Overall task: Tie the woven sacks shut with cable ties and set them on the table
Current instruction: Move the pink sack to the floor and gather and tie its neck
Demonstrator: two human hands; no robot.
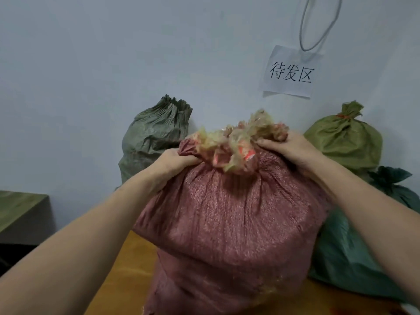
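A full red woven sack (227, 223) stands upright in the middle, over the wooden table (122, 269). Its frayed, bunched mouth (241, 142) sticks up at the top. My left hand (172, 162) grips the sack's gathered top on the left side. On the right side of the neck, my right hand (286, 148) clutches the fabric. No cable tie is visible on the red sack's neck.
Behind the red sack, against the wall, stand a grey-green sack (154, 137) at the left, a light green sack (347, 142) tied with a red tie at the right, and a dark teal sack (354, 258) below it. A paper sign (291, 73) hangs on the wall. A green-topped box (20, 210) sits at the far left.
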